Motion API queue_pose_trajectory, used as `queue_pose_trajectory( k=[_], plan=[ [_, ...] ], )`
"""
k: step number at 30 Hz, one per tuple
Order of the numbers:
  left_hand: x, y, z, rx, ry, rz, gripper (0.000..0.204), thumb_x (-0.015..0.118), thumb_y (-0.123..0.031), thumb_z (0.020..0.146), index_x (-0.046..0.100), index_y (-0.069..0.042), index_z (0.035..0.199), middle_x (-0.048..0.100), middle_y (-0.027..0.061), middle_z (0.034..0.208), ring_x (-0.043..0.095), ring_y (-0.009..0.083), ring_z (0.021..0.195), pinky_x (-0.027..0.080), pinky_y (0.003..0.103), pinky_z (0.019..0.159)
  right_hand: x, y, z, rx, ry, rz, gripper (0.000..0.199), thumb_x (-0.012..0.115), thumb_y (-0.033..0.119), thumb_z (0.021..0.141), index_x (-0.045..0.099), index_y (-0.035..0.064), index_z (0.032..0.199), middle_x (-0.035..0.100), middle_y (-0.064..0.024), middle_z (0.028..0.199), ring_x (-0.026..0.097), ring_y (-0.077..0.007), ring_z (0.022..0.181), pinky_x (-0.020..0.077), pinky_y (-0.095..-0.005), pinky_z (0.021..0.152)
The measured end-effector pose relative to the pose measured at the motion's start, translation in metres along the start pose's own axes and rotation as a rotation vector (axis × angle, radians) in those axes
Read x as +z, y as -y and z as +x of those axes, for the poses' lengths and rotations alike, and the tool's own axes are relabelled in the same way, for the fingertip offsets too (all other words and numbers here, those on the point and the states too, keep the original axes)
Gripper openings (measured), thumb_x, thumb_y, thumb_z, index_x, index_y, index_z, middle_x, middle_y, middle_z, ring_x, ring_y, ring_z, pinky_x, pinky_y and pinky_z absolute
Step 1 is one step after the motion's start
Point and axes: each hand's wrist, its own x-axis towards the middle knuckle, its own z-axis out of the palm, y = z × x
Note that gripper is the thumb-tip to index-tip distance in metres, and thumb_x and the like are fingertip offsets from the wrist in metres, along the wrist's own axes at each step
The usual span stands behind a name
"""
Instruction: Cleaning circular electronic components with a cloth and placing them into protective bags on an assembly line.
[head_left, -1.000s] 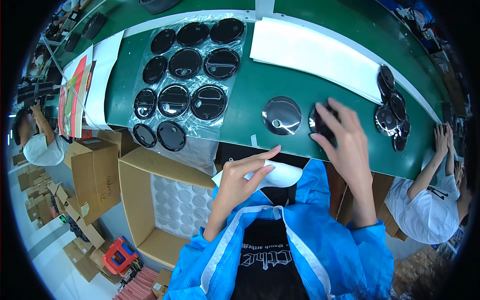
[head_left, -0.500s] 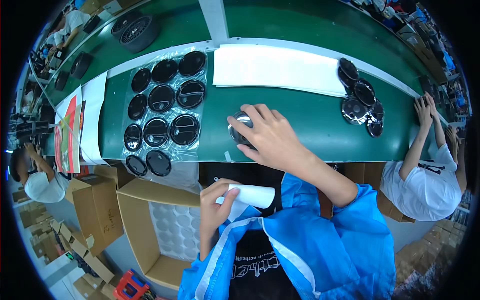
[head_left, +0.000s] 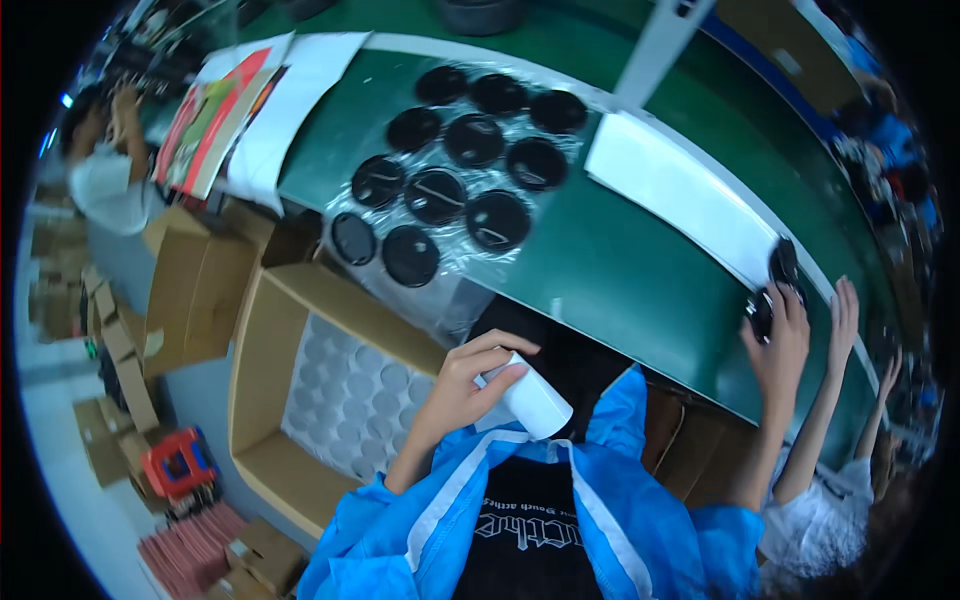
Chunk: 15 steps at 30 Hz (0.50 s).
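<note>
My left hand point(head_left: 465, 385) is closed around a white roll point(head_left: 538, 397), with a loose white end beside the fingers, in front of my chest. At the right end of the green bench, my right hand point(head_left: 783, 335) has its fingers curled over a glossy black round cap point(head_left: 761, 316). Another black cap point(head_left: 783, 262) shows just beyond those fingertips; the rest of that pile is hidden by the hand. On the left half of the bench, several black round caps point(head_left: 436, 195) lie in rows on clear plastic film point(head_left: 470, 268).
A long white sheet point(head_left: 680, 200) runs along the bench's far side. An open cardboard box point(head_left: 262, 400) with round pieces stands below the bench's left edge. Coloured printed sheets point(head_left: 215, 130) lie at far left. Close by on the right is a co-worker's hand point(head_left: 843, 310).
My right hand has gone from mid-bench to the cap pile at the right. The view has turned to the right. My left hand still holds the white roll.
</note>
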Motion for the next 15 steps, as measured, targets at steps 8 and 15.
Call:
queue_pose_trajectory(
  k=[8,15],
  plan=[
    [-0.020,-0.009,-0.034,-0.057,-0.258,0.171,0.014,0.072,-0.003,0.098,0.074,0.007,0.089,0.075,0.0185,0.134,0.074,0.0253,0.108,0.056,0.035,0.086,0.000,0.075,0.023,0.040,-0.221,0.098,0.048,0.078,0.014,0.095,0.069,0.0082,0.142,0.055,-0.0222,0.156,0.050,-0.0429,0.147,0.0419,-0.0538,0.120],
    [-0.042,0.090,-0.054,-0.425,-0.761,-0.409,0.026,0.066,-0.019,0.111,0.077,0.004,0.108,0.077,0.0084,0.119,0.072,0.0118,0.100,0.057,0.030,0.085,-0.002,0.346,0.088,-0.823,-0.198,0.563,0.045,0.079,0.014,0.089,0.071,0.0030,0.132,0.067,-0.0159,0.141,0.064,-0.0338,0.131,0.0506,-0.0479,0.111]
  ],
)
